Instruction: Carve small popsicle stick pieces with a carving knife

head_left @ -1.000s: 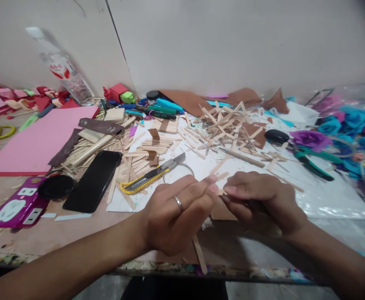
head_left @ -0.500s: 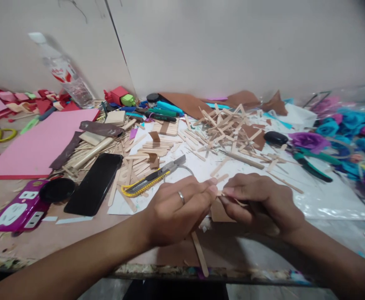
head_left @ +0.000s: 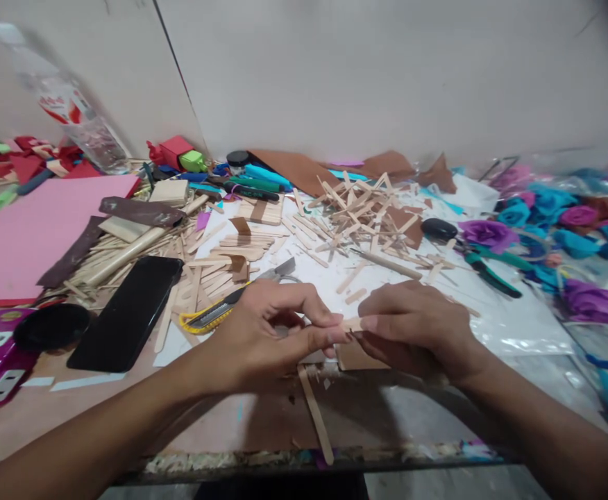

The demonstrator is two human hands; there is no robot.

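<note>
A short piece of wooden craft stick (head_left: 352, 323) is held level between my two hands above the table's front part. The thumb and forefinger of my left hand (head_left: 277, 333) pinch its left end. My right hand (head_left: 421, 330) is closed around the other end, its lower fingers partly hidden. Beneath them lies a brown square (head_left: 361, 357). A whole craft stick (head_left: 315, 417) reaches toward the front edge. Just behind my left hand is a yellow-and-black utility knife (head_left: 207, 318), partly covered by the hand. Cut stick pieces (head_left: 356, 297) lie on the white sheet beyond.
A tangled heap of craft sticks (head_left: 361, 208) and pliers (head_left: 494, 274) lie behind my right hand. To the left are a black phone (head_left: 127, 312), a purple case (head_left: 2, 361) and pink sheets (head_left: 44, 229). A plastic bottle (head_left: 75, 118) leans on the wall; paper flowers (head_left: 548, 205) sit right.
My left fingers have spread from a bunched grip into a thumb-and-forefinger pinch on the stick. The view has shifted right, so the tabletop things appear further left.
</note>
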